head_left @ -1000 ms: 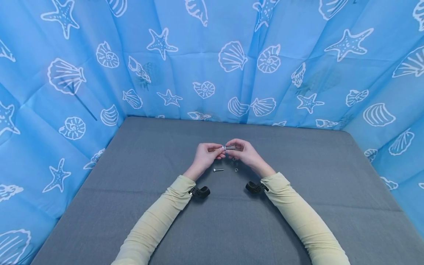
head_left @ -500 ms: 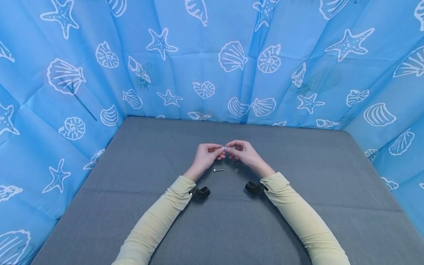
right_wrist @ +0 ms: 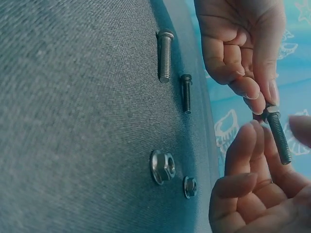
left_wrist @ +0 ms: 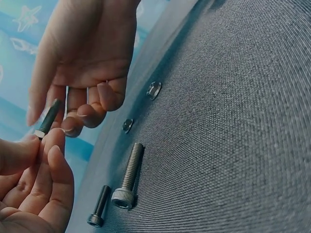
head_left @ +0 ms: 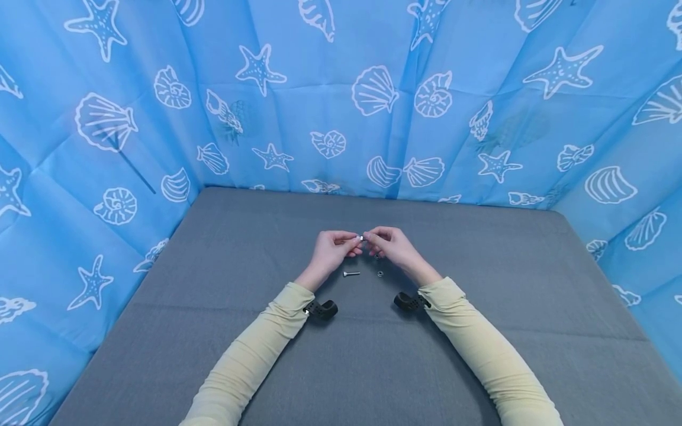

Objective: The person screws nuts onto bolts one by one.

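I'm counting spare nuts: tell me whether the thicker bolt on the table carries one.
No, the thicker bolt shows bare thread below its head, and the larger nut and smaller nut lie apart from it.

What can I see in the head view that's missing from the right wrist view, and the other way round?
Only the head view: the sleeves and black wristbands.
Only the right wrist view: the smaller bolt on the table, and the held bolt's threads.
Both: left hand, right hand, larger bolt, two nuts, grey table and blue curtain.
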Demonstrator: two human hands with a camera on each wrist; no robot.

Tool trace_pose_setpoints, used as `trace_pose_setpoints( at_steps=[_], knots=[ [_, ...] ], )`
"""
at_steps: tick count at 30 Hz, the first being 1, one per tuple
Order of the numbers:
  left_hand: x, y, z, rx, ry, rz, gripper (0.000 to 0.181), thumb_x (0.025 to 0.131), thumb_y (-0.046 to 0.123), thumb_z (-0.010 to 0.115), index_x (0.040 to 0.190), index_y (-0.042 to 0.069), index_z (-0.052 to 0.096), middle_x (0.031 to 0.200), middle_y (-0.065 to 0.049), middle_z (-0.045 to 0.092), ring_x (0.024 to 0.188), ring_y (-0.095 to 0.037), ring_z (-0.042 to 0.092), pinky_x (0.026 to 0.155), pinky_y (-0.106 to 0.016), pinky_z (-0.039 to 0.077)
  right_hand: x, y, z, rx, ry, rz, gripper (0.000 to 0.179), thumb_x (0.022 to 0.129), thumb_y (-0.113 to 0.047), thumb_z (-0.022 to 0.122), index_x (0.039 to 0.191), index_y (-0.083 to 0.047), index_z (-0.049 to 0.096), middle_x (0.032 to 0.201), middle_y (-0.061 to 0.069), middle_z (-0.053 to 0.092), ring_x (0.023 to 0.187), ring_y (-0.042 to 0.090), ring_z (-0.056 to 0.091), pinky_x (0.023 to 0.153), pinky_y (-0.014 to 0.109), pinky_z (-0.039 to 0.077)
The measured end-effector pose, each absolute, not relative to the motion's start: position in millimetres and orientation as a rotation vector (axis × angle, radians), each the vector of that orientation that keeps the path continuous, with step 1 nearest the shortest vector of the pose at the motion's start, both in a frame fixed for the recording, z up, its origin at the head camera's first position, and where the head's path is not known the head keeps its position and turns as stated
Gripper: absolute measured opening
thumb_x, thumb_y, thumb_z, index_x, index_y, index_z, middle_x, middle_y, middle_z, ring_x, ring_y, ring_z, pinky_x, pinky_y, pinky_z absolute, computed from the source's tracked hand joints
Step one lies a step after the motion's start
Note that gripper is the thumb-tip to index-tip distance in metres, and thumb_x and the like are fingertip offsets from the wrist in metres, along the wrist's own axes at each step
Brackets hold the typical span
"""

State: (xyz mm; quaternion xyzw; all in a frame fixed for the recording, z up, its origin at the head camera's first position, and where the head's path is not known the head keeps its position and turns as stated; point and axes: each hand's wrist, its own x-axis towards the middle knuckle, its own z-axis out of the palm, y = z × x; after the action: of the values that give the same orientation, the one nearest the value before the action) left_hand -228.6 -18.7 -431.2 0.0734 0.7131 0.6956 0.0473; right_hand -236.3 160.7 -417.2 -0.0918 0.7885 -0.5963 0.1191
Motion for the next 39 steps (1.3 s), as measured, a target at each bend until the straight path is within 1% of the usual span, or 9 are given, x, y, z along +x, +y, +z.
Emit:
trace_pose_setpoints(
  at_steps=[6, 11, 17, 20, 22, 27, 31, 34, 39],
  knots=[
    [-229, -18, -430, 0.241, 2.181, 2.124, 0.022, 0.09, 0.005, 0.067, 0.106, -0.009, 0.068, 0.082, -0.019, 0.071, 0.068, -0.017, 0.069, 0.067, -0.032, 0.059, -236, 162, -416, -0.328, 2.294, -1.754, 0.026, 0.094, -0.014, 0.063, 0.113, 0.003, 0.06, 0.101, 0.028, 0.063, 0.076, 0.023, 0.063, 0.064, 0.033, 0.052],
    [-230, -18, -430, 0.24, 2.179, 2.121, 0.022, 0.09, 0.006, 0.067, 0.106, -0.009, 0.068, 0.083, -0.02, 0.071, 0.069, -0.016, 0.069, 0.068, -0.034, 0.059, -236, 162, -415, -0.295, 2.324, -1.702, 0.028, 0.097, -0.024, 0.059, 0.111, 0.001, 0.062, 0.099, 0.024, 0.064, 0.079, 0.023, 0.062, 0.068, 0.035, 0.053],
    [-231, -18, -430, 0.241, 2.182, 2.124, 0.019, 0.09, 0.006, 0.068, 0.103, -0.007, 0.069, 0.081, -0.017, 0.071, 0.07, -0.018, 0.07, 0.068, -0.033, 0.059, -238, 163, -414, -0.32, 2.309, -1.722, 0.026, 0.095, -0.017, 0.063, 0.114, 0.001, 0.061, 0.1, 0.021, 0.065, 0.08, 0.024, 0.063, 0.068, 0.036, 0.053],
    [-231, -18, -430, 0.238, 2.181, 2.124, 0.019, 0.09, 0.005, 0.067, 0.103, -0.008, 0.069, 0.081, -0.017, 0.071, 0.069, -0.017, 0.069, 0.068, -0.033, 0.059, -238, 163, -414, -0.292, 2.323, -1.7, 0.027, 0.097, -0.022, 0.06, 0.11, 0.001, 0.064, 0.098, 0.021, 0.065, 0.079, 0.023, 0.063, 0.067, 0.034, 0.053],
    [-231, -18, -430, 0.238, 2.179, 2.123, 0.019, 0.09, 0.004, 0.067, 0.103, -0.009, 0.069, 0.081, -0.017, 0.071, 0.069, -0.016, 0.069, 0.068, -0.034, 0.059, -238, 163, -414, -0.276, 2.318, -1.701, 0.029, 0.098, -0.024, 0.059, 0.111, 0.002, 0.063, 0.098, 0.022, 0.065, 0.078, 0.022, 0.062, 0.067, 0.033, 0.053],
    [-230, -19, -430, 0.24, 2.178, 2.117, 0.02, 0.09, 0.005, 0.067, 0.104, -0.009, 0.069, 0.082, -0.019, 0.071, 0.069, -0.016, 0.069, 0.069, -0.035, 0.059, -237, 163, -415, -0.308, 2.295, -1.718, 0.027, 0.095, -0.017, 0.062, 0.115, 0.001, 0.06, 0.103, 0.023, 0.065, 0.08, 0.026, 0.063, 0.067, 0.035, 0.053],
    [-229, -19, -430, 0.226, 2.186, 2.104, 0.018, 0.09, 0.005, 0.067, 0.103, -0.007, 0.07, 0.083, -0.018, 0.071, 0.07, -0.018, 0.07, 0.068, -0.033, 0.059, -237, 163, -415, -0.281, 2.33, -1.672, 0.027, 0.096, -0.02, 0.061, 0.112, 0.001, 0.063, 0.099, 0.02, 0.066, 0.08, 0.023, 0.063, 0.068, 0.035, 0.053],
    [-228, -19, -430, 0.212, 2.179, 2.103, 0.018, 0.09, 0.005, 0.067, 0.103, -0.007, 0.07, 0.083, -0.017, 0.071, 0.07, -0.018, 0.07, 0.067, -0.032, 0.059, -236, 162, -413, -0.255, 2.318, -1.664, 0.03, 0.096, -0.023, 0.061, 0.113, 0.002, 0.063, 0.1, 0.023, 0.065, 0.081, 0.022, 0.063, 0.07, 0.036, 0.053],
    [-228, -18, -430, 0.2, 2.166, 2.104, 0.02, 0.09, 0.005, 0.067, 0.105, -0.007, 0.069, 0.083, -0.016, 0.071, 0.07, -0.018, 0.07, 0.067, -0.031, 0.059, -230, 160, -402, -0.269, 2.275, -1.678, 0.029, 0.094, -0.016, 0.063, 0.114, 0.005, 0.062, 0.105, 0.031, 0.062, 0.084, 0.031, 0.062, 0.073, 0.043, 0.053]
  ],
)
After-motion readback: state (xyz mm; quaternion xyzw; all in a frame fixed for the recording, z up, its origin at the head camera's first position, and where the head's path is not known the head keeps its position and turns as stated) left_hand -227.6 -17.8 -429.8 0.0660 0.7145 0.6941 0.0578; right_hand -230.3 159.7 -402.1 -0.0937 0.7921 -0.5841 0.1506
